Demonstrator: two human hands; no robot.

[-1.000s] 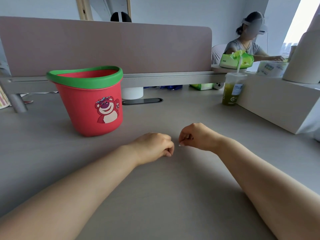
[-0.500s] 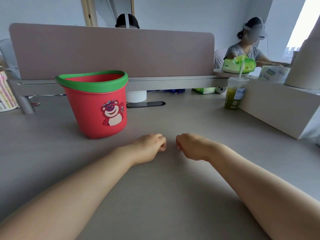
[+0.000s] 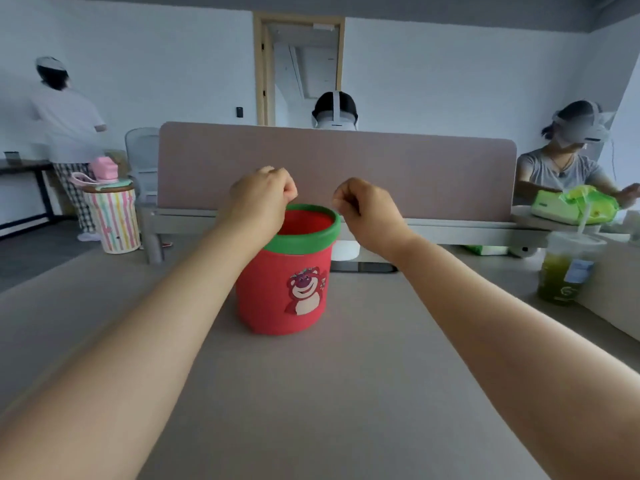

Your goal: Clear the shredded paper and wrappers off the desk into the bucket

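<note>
The red bucket (image 3: 277, 296) with a green rim and a bear sticker stands upright in the middle of the grey desk (image 3: 329, 393). My left hand (image 3: 263, 195) is raised over the bucket's left rim, fingers curled with the tips pinched together. My right hand (image 3: 363, 206) hovers just right of the rim, curled the same way. No paper or wrapper shows in either hand, and none shows on the desk. The inside of the bucket is mostly hidden.
A pink divider panel (image 3: 415, 174) runs behind the bucket. A cup of green drink (image 3: 561, 275) and a white box (image 3: 616, 292) stand at the right. A striped bin (image 3: 112, 220) stands off the desk at the left. Three people are in the room beyond.
Both hands have lifted off the desk and moved forward to above the bucket's rim. The camera has tilted up and turned, so the bucket now sits in the centre.
</note>
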